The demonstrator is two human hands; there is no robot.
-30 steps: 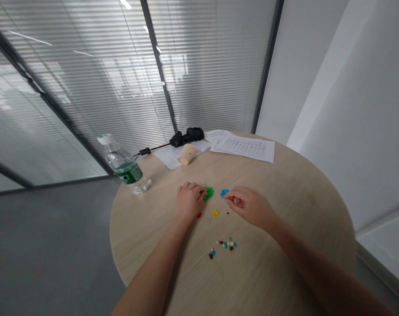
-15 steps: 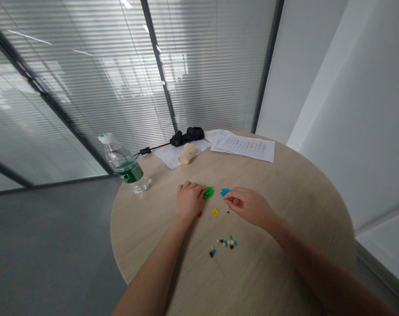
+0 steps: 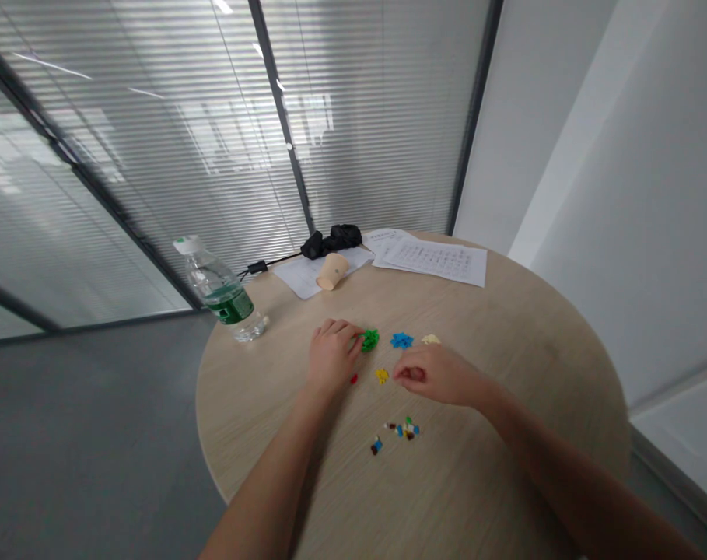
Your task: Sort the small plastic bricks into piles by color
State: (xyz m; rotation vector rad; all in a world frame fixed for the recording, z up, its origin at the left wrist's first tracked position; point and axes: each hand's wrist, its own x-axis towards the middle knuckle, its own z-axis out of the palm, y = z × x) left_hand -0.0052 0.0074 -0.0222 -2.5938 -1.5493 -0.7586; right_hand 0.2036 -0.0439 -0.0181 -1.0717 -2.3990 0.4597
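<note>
My left hand (image 3: 333,354) rests on the table, fingers loosely bent and slightly apart, their tips at the edge of a pile of small green pieces (image 3: 370,340). A red piece (image 3: 354,379) shows beside its wrist. My right hand (image 3: 433,374) is closed, thumb and fingers drawn together; whatever is in them is hidden. Just left of its fingertips lies a cluster of yellow pieces (image 3: 382,376). Beyond it are blue pieces (image 3: 401,341) and cream pieces (image 3: 431,339), the latter partly behind the hand. Nearer me lie mixed small toy-brick-like pieces (image 3: 410,430) and a small multicoloured group (image 3: 376,446).
A water bottle (image 3: 230,303) stands at the left edge of the round table (image 3: 540,350). Toward the back are a paper cup (image 3: 332,271) on its side, a black folded bundle (image 3: 333,240) with a strap, and printed sheets (image 3: 440,260).
My right hand has moved toward me from the blue pile to beside the yellow pieces, uncovering the cream pieces. My left hand has shifted slightly left, staying by the green pile.
</note>
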